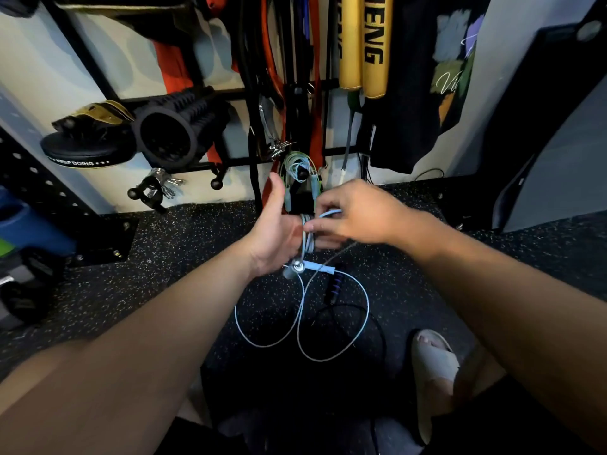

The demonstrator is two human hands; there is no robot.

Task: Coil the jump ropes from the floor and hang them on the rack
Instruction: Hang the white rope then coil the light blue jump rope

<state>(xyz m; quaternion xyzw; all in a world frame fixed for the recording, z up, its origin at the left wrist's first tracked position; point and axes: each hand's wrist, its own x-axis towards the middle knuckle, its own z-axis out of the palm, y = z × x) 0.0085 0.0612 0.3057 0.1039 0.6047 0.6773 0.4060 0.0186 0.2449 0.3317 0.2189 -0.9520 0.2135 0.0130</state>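
A light blue jump rope (pixel 302 318) is wound in several turns around the straight fingers of my left hand (pixel 277 231), whose thumb points up. One pale handle (pixel 312 267) dangles under that palm. My right hand (pixel 356 215) pinches the rope just beside the wraps. The slack falls in two loops to the floor. A black jump rope with a purple-banded handle (pixel 332 285) lies on the floor below my hands. On a peg of the black rack (pixel 236 163) right behind my hands hangs a coiled green rope (pixel 295 165).
Resistance bands, yellow pads and a black shirt (pixel 423 93) hang from the rack. A black ribbed roller (pixel 170 133) and a round pad (pixel 87 151) sit on pegs at the left. My foot in a beige slide (pixel 433 359) stands on the speckled rubber floor.
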